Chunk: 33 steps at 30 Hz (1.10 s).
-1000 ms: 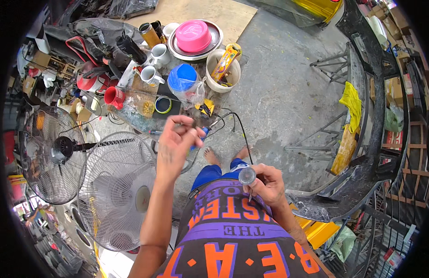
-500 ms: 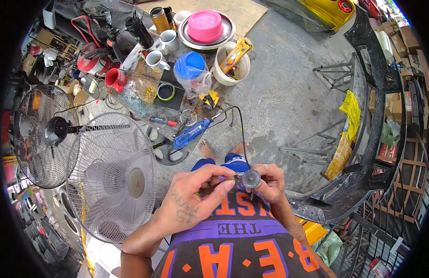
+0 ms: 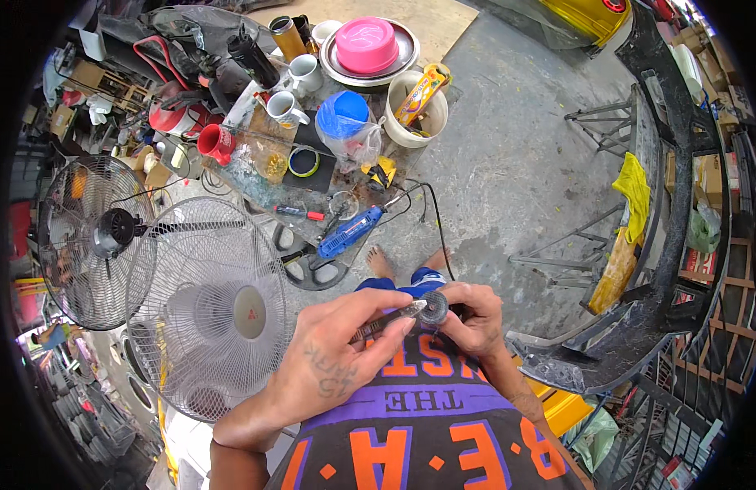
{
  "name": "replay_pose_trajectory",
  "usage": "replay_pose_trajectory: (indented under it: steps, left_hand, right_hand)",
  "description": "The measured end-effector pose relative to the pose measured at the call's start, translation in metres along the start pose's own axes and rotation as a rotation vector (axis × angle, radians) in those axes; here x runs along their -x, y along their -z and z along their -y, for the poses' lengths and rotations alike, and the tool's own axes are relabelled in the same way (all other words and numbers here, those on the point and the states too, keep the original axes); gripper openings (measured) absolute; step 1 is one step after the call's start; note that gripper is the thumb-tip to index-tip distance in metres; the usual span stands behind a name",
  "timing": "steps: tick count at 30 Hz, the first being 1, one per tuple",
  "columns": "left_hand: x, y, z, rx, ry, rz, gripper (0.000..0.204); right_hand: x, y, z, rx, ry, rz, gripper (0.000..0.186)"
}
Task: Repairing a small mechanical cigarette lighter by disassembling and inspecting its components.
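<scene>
Between the thumb and fingers of my left hand [image 3: 345, 339] is a slim tool with a bright pointed metal tip [image 3: 414, 308]; most of its length is hidden by my fingers. The tip meets or nearly meets a small dark round piece [image 3: 432, 310], pinched in my right hand [image 3: 474, 317]. What this round piece belongs to I cannot make out. A black cord [image 3: 443, 233] runs down toward my right hand from beside a blue power tool [image 3: 350, 232], which lies at the near edge of the low table. Both hands are closed in front of my shirt.
The cluttered low table [image 3: 255, 184] carries a red mug [image 3: 217, 144], white mugs, a blue-lidded tub [image 3: 343, 115], a red marker [image 3: 299, 212] and a white bucket [image 3: 416, 109]. Two fans [image 3: 206, 310] stand left. A black bumper [image 3: 680, 171] curves along the right.
The slim tool's bright tip now shows against the round piece, where it was barely visible before. My right hand has turned the round piece, so its broad ribbed face shows less.
</scene>
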State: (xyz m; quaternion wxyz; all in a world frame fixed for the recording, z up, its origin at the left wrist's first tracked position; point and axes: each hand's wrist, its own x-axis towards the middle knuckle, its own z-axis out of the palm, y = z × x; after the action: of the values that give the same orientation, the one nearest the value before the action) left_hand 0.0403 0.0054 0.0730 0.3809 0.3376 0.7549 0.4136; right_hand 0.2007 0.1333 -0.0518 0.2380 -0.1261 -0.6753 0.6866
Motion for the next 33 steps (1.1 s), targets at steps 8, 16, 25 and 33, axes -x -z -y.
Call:
replay_pose_trajectory:
  steps: [8, 16, 25, 33]
  left_hand:
    - [0.000, -0.001, 0.010, -0.096, -0.171, 0.036, 0.022]
    - [0.000, 0.004, 0.006, -0.132, -0.130, 0.066, 0.019]
    - [-0.013, 0.017, 0.005, -0.117, -0.072, 0.174, 0.018]
    - [-0.016, 0.020, 0.012, -0.006, -0.045, 0.216, 0.019]
  right_hand:
    - [-0.005, -0.005, 0.001, 0.104, 0.094, -0.036, 0.017]
    - [-0.005, -0.005, 0.001, 0.136, 0.087, 0.007, 0.018]
    - [-0.005, -0.006, 0.002, 0.121, 0.108, 0.046, 0.019]
    - [-0.006, -0.006, 0.005, 0.078, 0.060, 0.063, 0.020]
